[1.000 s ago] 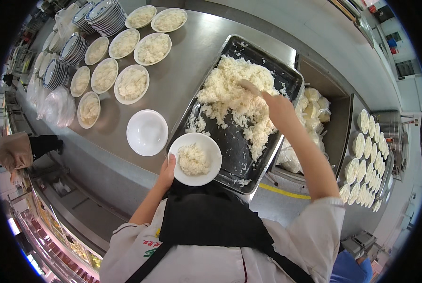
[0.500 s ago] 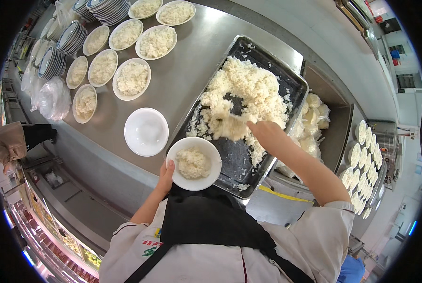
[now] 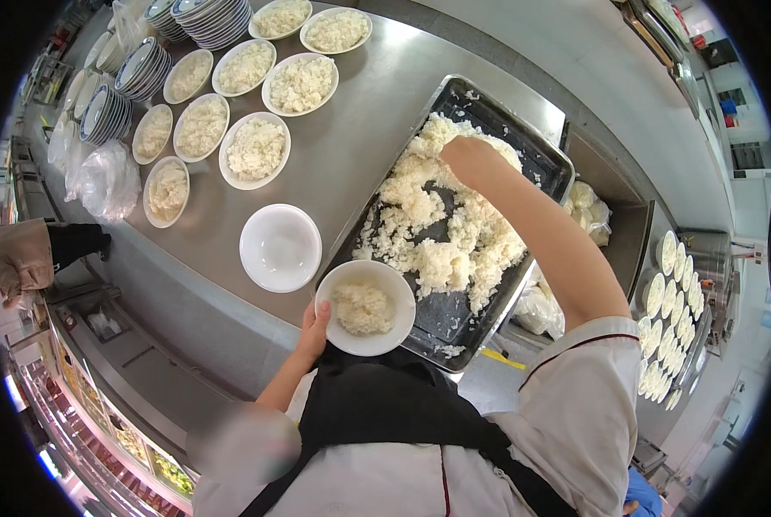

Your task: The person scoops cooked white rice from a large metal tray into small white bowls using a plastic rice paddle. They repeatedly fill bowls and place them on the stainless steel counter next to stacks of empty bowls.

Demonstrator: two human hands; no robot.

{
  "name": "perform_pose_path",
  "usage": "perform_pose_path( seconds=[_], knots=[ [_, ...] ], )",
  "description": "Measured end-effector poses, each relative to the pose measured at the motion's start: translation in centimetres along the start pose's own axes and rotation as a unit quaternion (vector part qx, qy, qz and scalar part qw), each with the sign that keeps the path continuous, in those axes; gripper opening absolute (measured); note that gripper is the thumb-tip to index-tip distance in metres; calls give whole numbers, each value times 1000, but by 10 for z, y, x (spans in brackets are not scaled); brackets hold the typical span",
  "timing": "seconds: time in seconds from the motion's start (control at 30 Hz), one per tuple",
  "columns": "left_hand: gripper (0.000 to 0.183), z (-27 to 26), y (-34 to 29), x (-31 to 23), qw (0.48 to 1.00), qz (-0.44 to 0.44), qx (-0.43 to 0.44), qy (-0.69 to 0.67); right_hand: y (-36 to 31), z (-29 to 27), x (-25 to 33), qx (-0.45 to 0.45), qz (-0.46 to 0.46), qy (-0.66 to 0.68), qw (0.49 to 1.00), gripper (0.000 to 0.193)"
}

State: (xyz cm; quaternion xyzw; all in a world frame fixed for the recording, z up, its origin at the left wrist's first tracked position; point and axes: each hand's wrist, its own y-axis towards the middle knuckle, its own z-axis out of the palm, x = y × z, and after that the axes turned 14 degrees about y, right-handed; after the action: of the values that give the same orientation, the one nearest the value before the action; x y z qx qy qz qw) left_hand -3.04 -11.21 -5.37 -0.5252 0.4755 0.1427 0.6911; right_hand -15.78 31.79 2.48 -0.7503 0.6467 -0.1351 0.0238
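1. Leftmost on the metal desk (image 3: 364, 108) stand shallow white bowls (image 3: 252, 181), each heaped with rice, beside stacked plates (image 3: 216, 30).
2. Nearer me sits an empty white bowl (image 3: 269, 280), upright, just left of the one I hold.
3. My left fingers (image 3: 321, 316) are closed on the left side of the held bowl (image 3: 364, 344), thumb at its rim. It is round, so no long axis; plain white inside, with a loose, uneven clump of rice covering only part of its bottom. It overlaps the tray's near-left corner in view; I cannot tell whether they touch.
4. The dark tray (image 3: 489, 105) runs lengthwise away from me and to the right. Its rice (image 3: 410, 191) is off-white, crumbly, broken into lumps with dark gaps.
5. My right fingers (image 3: 460, 152) are in the far rice, up and right of the held bowl, nearer that mound than my left; their grip is hidden, so I cannot tell it.
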Motion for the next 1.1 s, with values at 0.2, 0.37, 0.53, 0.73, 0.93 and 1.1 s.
perform_pose_path(
  seconds=[0.2, 0.37, 0.53, 0.73, 0.93, 1.1],
  knots=[
    [58, 3, -3, -13, 1000, 2, -11, -11, -61, -2, 63, 118, 17, 23, 993, 5],
    [56, 2, -2, -1, 999, -8, -29, -18, -134, 0, 81, 23, -8, 83, 996, 16],
    [56, 1, -1, -2, 999, -9, -20, -28, -157, -81, 18, 126, 237, 135, 954, 29],
    [54, 7, -4, -20, 998, -30, -51, 29, -153, -93, -141, 111, 425, 220, 871, 26],
    [52, 1, 2, 8, 994, -68, -85, 23, -84, -41, -205, 232, 435, 378, 784, 24],
    [53, 1, 2, 11, 983, -127, -130, 26, -39, -29, -175, 312, 314, 386, 809, 19]
  ],
)
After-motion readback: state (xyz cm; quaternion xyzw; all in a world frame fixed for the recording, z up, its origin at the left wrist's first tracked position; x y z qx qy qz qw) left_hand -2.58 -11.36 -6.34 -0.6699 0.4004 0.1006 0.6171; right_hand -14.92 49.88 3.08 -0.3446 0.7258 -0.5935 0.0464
